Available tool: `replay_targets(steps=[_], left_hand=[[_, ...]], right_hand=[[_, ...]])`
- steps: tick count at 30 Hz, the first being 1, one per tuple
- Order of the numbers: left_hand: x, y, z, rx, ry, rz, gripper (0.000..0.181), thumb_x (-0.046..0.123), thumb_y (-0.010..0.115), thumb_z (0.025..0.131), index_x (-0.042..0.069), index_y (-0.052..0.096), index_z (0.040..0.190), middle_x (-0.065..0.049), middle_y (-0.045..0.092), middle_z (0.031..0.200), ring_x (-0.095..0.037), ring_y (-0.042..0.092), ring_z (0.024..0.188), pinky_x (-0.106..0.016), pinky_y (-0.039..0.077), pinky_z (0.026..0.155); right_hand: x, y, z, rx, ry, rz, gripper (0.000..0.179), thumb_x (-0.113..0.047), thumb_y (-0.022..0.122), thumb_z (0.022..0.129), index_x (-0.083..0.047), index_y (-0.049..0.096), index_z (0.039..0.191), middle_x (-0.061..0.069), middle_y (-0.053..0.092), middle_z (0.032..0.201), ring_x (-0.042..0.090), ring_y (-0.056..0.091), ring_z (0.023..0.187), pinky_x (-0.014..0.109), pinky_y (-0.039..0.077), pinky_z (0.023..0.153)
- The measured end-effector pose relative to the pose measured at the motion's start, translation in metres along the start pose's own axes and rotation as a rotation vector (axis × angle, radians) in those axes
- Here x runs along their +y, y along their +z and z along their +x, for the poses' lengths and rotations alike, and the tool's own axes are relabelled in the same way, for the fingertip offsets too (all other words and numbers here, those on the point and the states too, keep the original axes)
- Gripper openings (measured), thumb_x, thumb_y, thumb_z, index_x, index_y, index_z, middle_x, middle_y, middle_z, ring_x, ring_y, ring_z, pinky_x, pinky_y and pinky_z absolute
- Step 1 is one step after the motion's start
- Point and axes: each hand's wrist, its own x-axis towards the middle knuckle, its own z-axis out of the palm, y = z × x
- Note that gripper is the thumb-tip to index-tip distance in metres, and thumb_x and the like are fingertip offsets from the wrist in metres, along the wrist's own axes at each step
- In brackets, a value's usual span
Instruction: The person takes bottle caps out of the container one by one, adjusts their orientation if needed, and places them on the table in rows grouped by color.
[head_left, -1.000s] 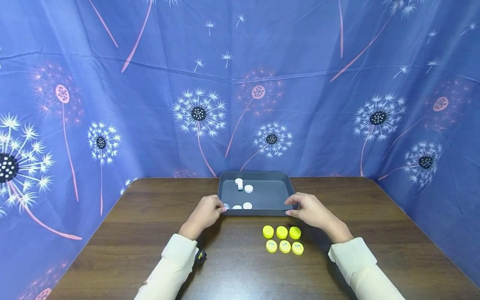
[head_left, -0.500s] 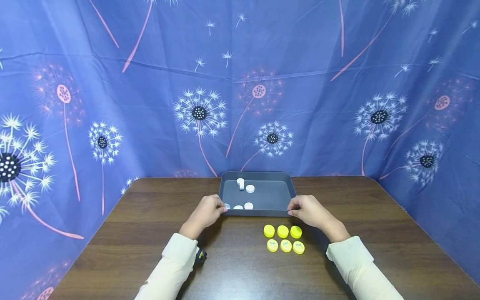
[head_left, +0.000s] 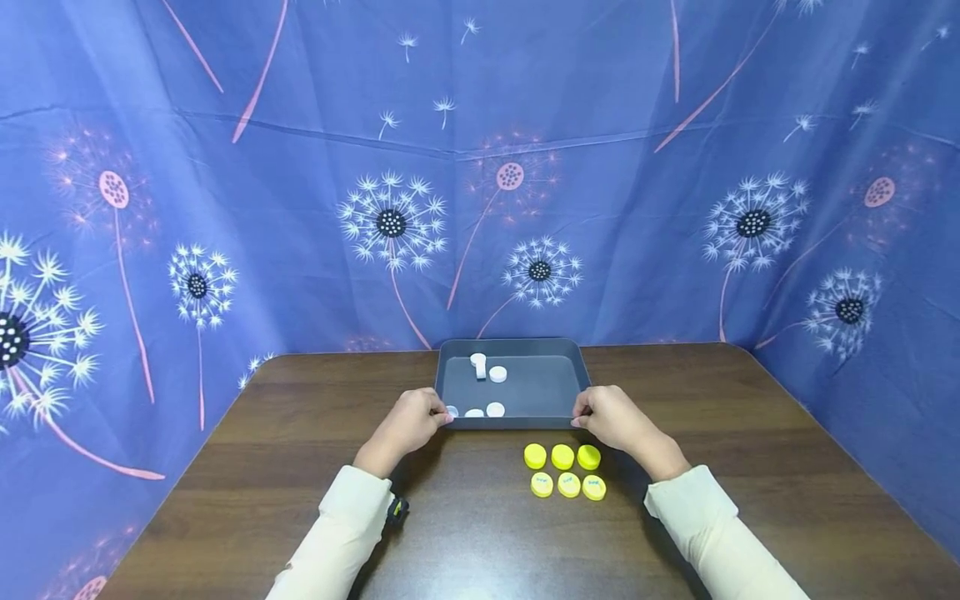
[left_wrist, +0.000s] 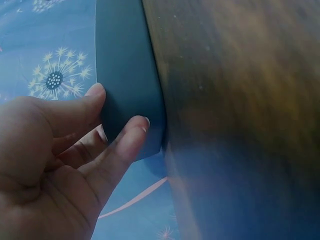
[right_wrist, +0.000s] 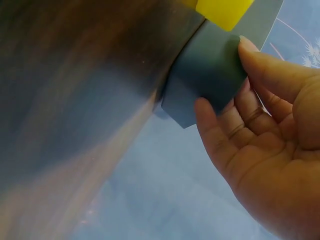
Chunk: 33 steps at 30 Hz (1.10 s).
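Note:
A dark grey rectangular tray (head_left: 540,385) lies at the far side of the table. Several white round caps (head_left: 498,374) are inside it, mostly toward its left half; one stands on edge against another. My left hand (head_left: 405,423) grips the tray's near left corner, and in the left wrist view thumb and fingers of that hand (left_wrist: 50,165) lie against the tray wall (left_wrist: 127,60). At the near right corner, my right hand (head_left: 617,419) holds the tray likewise; the right wrist view has the fingers of this hand (right_wrist: 270,145) against the tray's outer wall (right_wrist: 205,75).
Between the tray and me, several yellow round caps (head_left: 562,457) lie in two rows on the brown wooden table (head_left: 300,433); the nearer row shows pale tops with print. Behind the table hangs a blue dandelion-print cloth (head_left: 637,250).
My right hand's fingers have come together on the tray's corner, where a second ago they were spread apart. The left hand keeps its grip. The head view has shifted slightly.

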Motion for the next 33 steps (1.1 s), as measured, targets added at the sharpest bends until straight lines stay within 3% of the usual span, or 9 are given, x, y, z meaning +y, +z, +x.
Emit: replay_targets(steps=[13, 20, 25, 33], left_hand=[[0.005, -0.002, -0.001, -0.031, -0.017, -0.002, 0.009, 0.009, 0.074, 0.089, 0.005, 0.076, 0.081, 0.004, 0.059, 0.074, -0.009, 0.051, 0.066, -0.027, 0.046, 0.062], [0.011, -0.006, -0.001, 0.002, -0.01, 0.108, 0.008, 0.018, 0.077, 0.087, 0.012, 0.077, 0.082, 0.007, 0.062, 0.08, -0.01, 0.057, 0.076, -0.032, 0.051, 0.07], [0.024, -0.016, 0.013, 0.031, 0.016, 0.173, 0.01, 0.024, 0.079, 0.086, 0.015, 0.078, 0.083, 0.007, 0.063, 0.08, -0.014, 0.057, 0.078, -0.035, 0.05, 0.071], [0.035, -0.012, 0.045, -0.124, -0.016, 0.184, 0.025, 0.025, 0.075, 0.09, 0.012, 0.073, 0.069, 0.009, 0.053, 0.054, -0.007, 0.046, 0.051, -0.026, 0.039, 0.049]], right_hand=[[0.002, -0.004, -0.002, -0.007, -0.005, 0.004, 0.013, -0.001, 0.075, 0.086, -0.01, 0.072, 0.077, -0.004, 0.062, 0.076, 0.009, 0.055, 0.068, 0.028, 0.048, 0.061], [0.003, -0.002, -0.002, -0.014, 0.006, -0.002, 0.013, -0.003, 0.076, 0.086, -0.011, 0.073, 0.075, -0.006, 0.063, 0.074, 0.008, 0.055, 0.068, 0.028, 0.047, 0.062], [0.003, -0.003, 0.0, 0.001, -0.002, 0.0, 0.013, -0.003, 0.075, 0.085, -0.011, 0.073, 0.076, -0.004, 0.065, 0.074, 0.009, 0.055, 0.069, 0.03, 0.047, 0.062], [0.004, -0.003, 0.0, -0.008, 0.008, -0.005, 0.013, -0.003, 0.075, 0.085, -0.012, 0.074, 0.076, -0.007, 0.065, 0.074, 0.01, 0.055, 0.069, 0.029, 0.047, 0.062]])
